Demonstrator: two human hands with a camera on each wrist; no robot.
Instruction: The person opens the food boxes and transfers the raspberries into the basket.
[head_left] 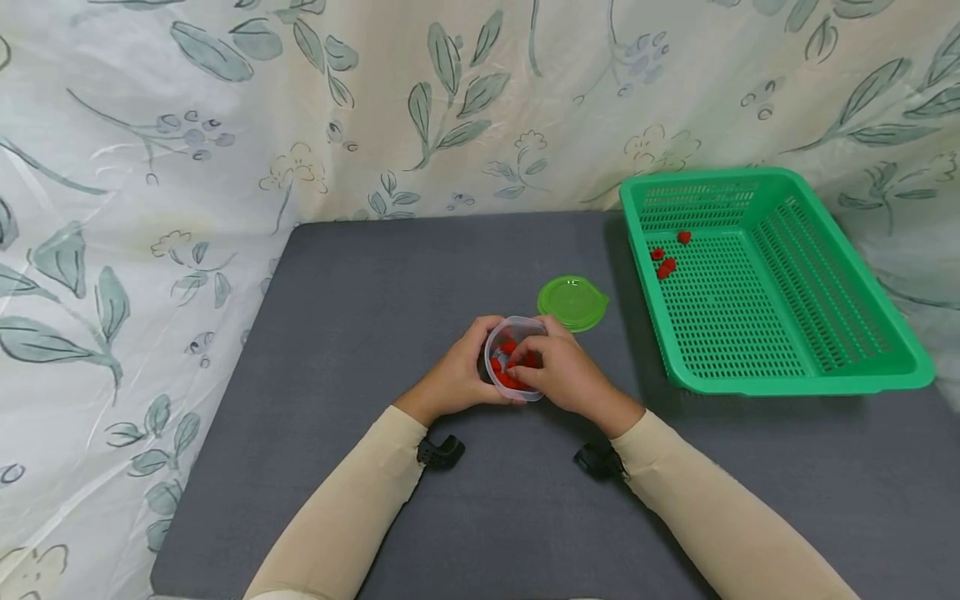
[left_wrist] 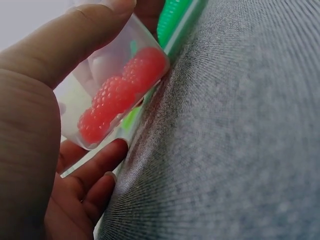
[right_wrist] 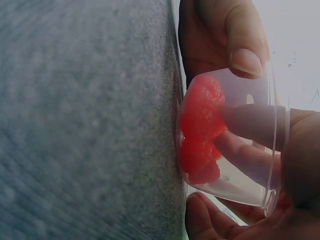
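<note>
A small clear plastic tub (head_left: 517, 322) stands tilted on the dark grey table, with several red raspberries (head_left: 512, 381) at its bottom. My left hand (head_left: 459, 371) grips the tub from the left, thumb against the near wall and fingers around the far side. From the right, my right hand (head_left: 566, 371) reaches inside, its thumb and forefinger pinching at a raspberry. Through the clear wall in the right wrist view, its fingertips meet the raspberries (right_wrist: 200, 115). The left wrist view shows raspberries (left_wrist: 112, 97) lined along the tub's bottom.
Just behind the tub lies a green round lid (head_left: 572, 302) with a tab. A green slotted basket (head_left: 780, 308) stands at the right, holding several raspberries (head_left: 666, 267) near its left wall. Leaf-patterned cloth (head_left: 450, 100) hangs along the table's back and left edges.
</note>
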